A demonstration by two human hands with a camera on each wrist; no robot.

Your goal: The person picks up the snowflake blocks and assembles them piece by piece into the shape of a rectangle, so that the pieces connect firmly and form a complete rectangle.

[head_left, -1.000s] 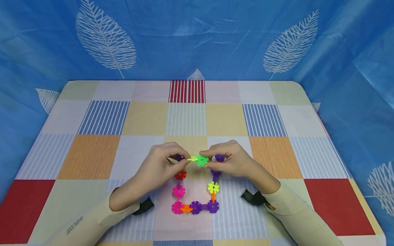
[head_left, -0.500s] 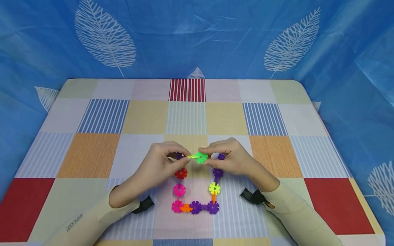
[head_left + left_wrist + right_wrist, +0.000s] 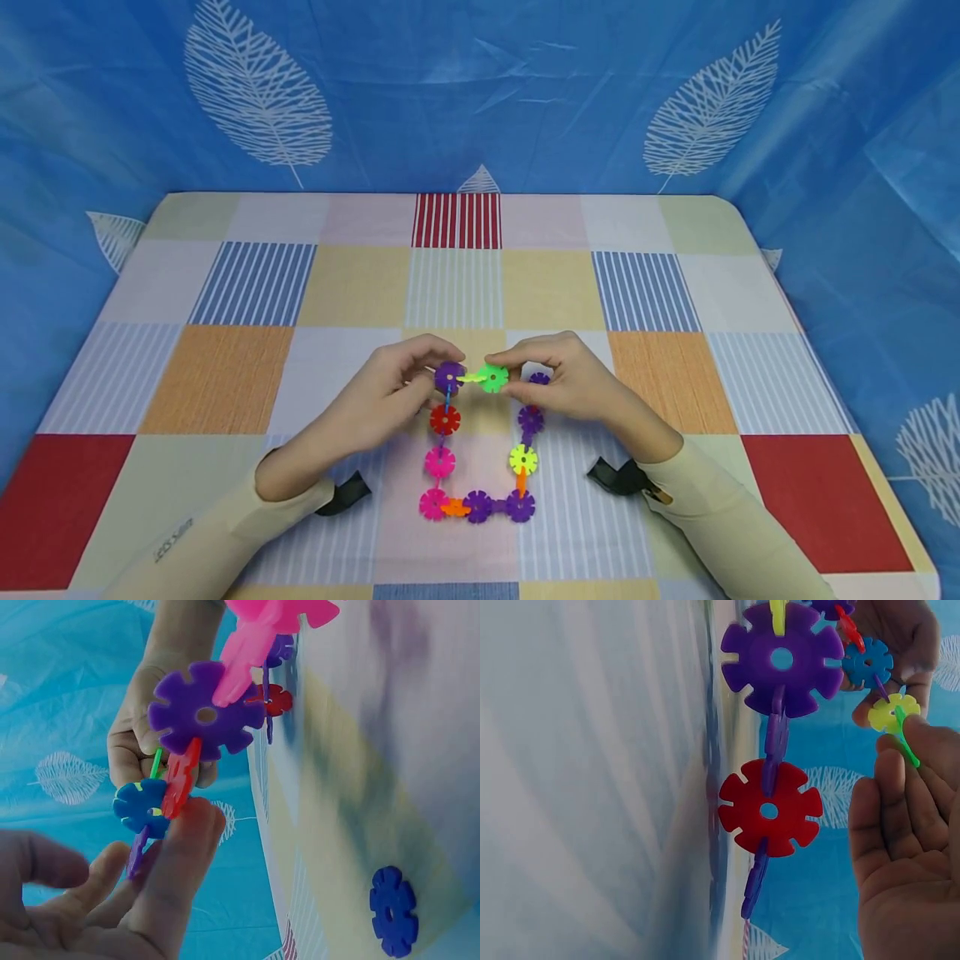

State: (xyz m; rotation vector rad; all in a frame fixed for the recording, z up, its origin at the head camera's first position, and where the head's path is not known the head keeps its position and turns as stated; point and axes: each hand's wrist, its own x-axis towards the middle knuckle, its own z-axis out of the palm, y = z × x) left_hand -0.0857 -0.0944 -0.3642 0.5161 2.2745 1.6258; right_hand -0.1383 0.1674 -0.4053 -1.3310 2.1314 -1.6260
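A chain of notched flower-shaped discs (image 3: 520,506) forms a U in the head view, in pink, purple, orange, red and yellow. At its far left corner a purple disc (image 3: 450,377) joins a yellow disc (image 3: 471,378) and then a green disc (image 3: 493,377). My right hand (image 3: 570,373) pinches the green disc between thumb and fingers. My left hand (image 3: 393,387) is spread loosely around the purple disc. In the left wrist view its fingers (image 3: 184,862) lie close to the blue disc (image 3: 141,808), with the other digits apart.
A patchwork cloth (image 3: 450,292) covers the table, with a blue leaf-print curtain (image 3: 480,92) behind it. One loose dark blue disc (image 3: 394,911) lies on the cloth in the left wrist view. The chain's right side ends at a purple disc (image 3: 539,379) near my right hand.
My left hand has loosened from the yellow disc and drawn slightly left, uncovering the purple disc and its blue link. My right hand keeps its pinch on the green disc.
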